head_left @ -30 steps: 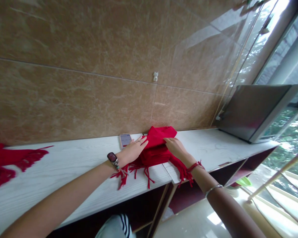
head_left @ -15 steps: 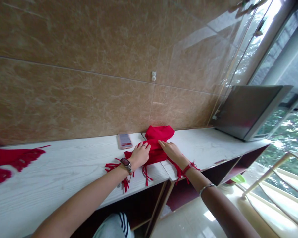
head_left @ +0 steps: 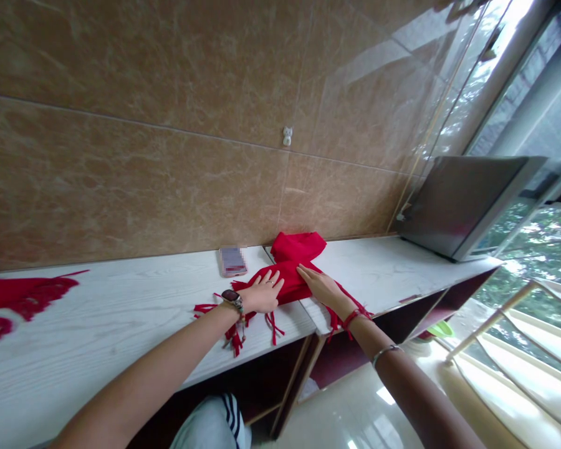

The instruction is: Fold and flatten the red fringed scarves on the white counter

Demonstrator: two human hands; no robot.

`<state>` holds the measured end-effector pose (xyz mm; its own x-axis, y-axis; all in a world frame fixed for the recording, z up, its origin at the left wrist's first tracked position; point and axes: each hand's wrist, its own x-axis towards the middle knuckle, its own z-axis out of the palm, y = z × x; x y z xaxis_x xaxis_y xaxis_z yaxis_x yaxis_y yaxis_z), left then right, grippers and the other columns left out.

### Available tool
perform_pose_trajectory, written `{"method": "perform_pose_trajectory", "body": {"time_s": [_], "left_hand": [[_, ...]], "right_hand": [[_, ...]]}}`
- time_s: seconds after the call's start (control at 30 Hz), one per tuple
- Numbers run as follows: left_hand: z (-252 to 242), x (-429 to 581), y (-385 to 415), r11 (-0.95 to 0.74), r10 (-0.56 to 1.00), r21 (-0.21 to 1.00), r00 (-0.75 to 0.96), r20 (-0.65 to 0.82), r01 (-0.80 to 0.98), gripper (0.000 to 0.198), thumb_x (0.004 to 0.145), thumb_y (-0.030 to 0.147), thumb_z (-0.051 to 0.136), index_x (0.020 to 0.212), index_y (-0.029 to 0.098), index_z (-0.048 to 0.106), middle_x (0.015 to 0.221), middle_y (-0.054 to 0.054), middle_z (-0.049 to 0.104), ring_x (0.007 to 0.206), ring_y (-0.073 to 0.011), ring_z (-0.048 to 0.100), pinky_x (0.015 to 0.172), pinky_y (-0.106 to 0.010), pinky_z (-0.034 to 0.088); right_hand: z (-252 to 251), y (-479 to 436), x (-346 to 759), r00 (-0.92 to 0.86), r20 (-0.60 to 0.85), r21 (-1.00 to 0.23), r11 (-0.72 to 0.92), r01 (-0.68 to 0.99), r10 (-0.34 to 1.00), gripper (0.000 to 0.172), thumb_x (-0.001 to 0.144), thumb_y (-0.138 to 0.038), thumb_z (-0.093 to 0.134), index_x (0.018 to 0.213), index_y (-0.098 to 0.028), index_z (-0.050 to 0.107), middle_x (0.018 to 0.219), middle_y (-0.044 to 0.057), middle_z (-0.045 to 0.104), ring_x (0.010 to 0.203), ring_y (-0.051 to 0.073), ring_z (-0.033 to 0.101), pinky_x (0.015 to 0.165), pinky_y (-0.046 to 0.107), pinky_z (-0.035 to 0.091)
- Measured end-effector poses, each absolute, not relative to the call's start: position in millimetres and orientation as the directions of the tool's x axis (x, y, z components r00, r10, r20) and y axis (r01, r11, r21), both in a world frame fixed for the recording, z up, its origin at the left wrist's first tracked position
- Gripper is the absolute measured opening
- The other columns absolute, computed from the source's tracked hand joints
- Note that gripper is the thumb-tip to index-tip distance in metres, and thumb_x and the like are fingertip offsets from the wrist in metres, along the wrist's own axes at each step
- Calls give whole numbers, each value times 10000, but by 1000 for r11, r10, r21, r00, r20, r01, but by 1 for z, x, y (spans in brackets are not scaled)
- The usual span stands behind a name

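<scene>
Fingers (head_left: 275, 284) of the left hand (head_left: 260, 295) lay splayed over a folded red fringed scarf (head_left: 288, 274), pressing flat and gripping nothing. Those of the right hand (head_left: 325, 291) were nearly straight and close together, tips on the scarf too; their undersides were hidden, so I could not tell whether they pinched any cloth. It lay across the seam between 2 sections of the white wood-grain countertop (head_left: 140, 312), some of its tassels covered by the wrists. How many layers it had was impossible to count.

Beyond the left hand lay a phone (head_left: 232, 260), its screen blurred past reading. Another red fringed cloth (head_left: 25, 292) was cut off by the left edge. Below, a striped trouser leg (head_left: 206, 424) ran out of view, and the shelf interior (head_left: 257, 368) was too dark to make out
</scene>
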<state>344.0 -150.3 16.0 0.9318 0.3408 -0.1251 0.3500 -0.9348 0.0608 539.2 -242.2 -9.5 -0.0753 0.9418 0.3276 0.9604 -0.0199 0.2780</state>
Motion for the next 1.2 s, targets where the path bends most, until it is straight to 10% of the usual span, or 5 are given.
{"method": "perform_pose_trajectory", "body": {"time_s": [0.2, 0.37, 0.67, 0.97, 1.2], "left_hand": [[24, 350, -151, -911, 412, 86, 903, 121, 404, 530, 884, 471, 285, 1251, 116, 426, 1441, -150, 221, 1324, -330, 124, 1037, -501, 157], [22, 363, -149, -890, 454, 101, 885, 101, 445, 660, 833, 497, 409, 1341, 93, 289, 1448, -177, 175, 1320, -348, 122, 1025, -512, 180], [10, 352, -136, -920, 388, 23, 902, 188, 391, 473, 869, 347, 392, 1286, 124, 387, 1415, -149, 285, 1303, -318, 209, 999, -499, 264], [16, 352, -142, -940, 303, -67, 908, 290, 336, 560, 763, 64, 373, 1319, 30, 312, 1371, -184, 352, 1265, -243, 319, 1002, -357, 312], [11, 354, -144, -914, 323, -152, 900, 292, 377, 458, 787, 48, 378, 1243, 21, 411, 1264, -216, 467, 1186, -275, 427, 950, -391, 379]], "right_hand": [[-6, -244, 537, -36, 293, 254, -41, 966, 956, 610, 745, 20, 303, 1341, -105, 329, 1387, 171, 337, 1040, 214, 569, 817, 296, 497], [7, -234, 536, -100, 339, 128, 59, 990, 935, 613, 685, 35, 322, 1287, -51, 405, 1375, 181, 352, 1228, 219, 394, 962, 334, 412], [17, -225, 523, -231, 362, 192, 170, 967, 903, 501, 785, -33, 339, 1267, -119, 447, 1263, 128, 512, 1178, 206, 456, 952, 354, 405], [28, -228, 525, -20, 340, -42, 36, 998, 940, 422, 839, -64, 310, 1239, -94, 442, 1089, 135, 630, 949, 176, 619, 813, 279, 478], [12, -232, 529, -196, 321, 170, 147, 974, 927, 431, 798, -31, 353, 1205, -65, 491, 1251, 163, 512, 1170, 197, 466, 990, 332, 382]]}}
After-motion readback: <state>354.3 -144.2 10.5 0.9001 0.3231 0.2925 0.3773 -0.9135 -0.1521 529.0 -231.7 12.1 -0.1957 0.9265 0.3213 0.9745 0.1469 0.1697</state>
